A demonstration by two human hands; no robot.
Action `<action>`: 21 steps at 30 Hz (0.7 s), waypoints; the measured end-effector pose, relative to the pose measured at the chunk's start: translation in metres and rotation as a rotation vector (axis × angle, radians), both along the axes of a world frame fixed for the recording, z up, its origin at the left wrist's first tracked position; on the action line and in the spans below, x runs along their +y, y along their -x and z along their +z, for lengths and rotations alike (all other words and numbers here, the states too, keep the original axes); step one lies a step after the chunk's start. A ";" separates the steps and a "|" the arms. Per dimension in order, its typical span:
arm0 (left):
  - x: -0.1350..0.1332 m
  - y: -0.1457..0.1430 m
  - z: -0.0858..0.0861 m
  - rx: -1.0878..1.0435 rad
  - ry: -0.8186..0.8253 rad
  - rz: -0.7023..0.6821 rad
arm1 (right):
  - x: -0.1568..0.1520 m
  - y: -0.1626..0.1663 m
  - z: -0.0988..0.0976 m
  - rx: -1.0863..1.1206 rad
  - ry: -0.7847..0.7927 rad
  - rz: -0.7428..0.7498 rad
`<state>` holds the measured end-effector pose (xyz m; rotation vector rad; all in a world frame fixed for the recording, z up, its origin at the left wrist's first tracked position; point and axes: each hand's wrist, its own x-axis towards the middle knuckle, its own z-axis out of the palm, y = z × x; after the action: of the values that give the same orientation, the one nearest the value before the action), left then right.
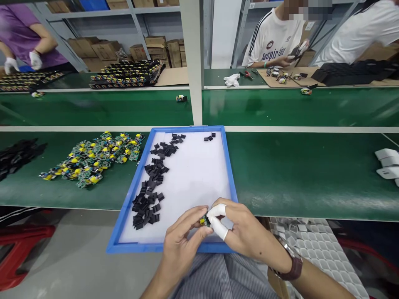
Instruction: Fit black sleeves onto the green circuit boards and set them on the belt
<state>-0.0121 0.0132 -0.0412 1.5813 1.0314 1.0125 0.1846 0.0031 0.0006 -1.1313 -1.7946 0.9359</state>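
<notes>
Between my two hands, over the near edge of a blue-rimmed white tray (230,174), is a small circuit board with a yellow part (204,221). My left hand (187,232) pinches it from the left with thumb and fingertips. From the right, my right hand (235,222), with white finger cots on its thumb and a finger, grips the same board; the fingertips hide part of it. Small black plastic pieces (152,174) lie scattered down the tray's left side, with a few more black pieces (210,137) at its far right corner.
Left of the tray is a heap of circuit boards (96,155), then a pile of black parts (18,155). White casings (388,164) lie at far right. A green conveyor (124,106) runs behind a post (195,62). Co-workers stand beyond. White pieces (321,249) fill a box below right.
</notes>
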 end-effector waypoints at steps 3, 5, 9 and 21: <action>0.000 0.001 -0.001 0.034 -0.015 0.012 | 0.000 -0.001 -0.001 -0.062 -0.076 0.011; 0.000 0.002 -0.001 0.038 -0.020 0.015 | 0.001 -0.001 -0.005 -0.029 -0.022 0.005; 0.000 0.002 0.002 0.034 0.010 -0.024 | 0.002 0.001 -0.014 0.093 0.101 -0.034; 0.000 0.003 0.006 0.074 0.000 -0.042 | -0.004 -0.004 -0.016 -0.075 -0.132 0.027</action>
<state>-0.0154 0.0129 -0.0353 1.6442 1.0436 0.9311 0.1887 -0.0009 -0.0154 -1.0737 -1.9076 0.7872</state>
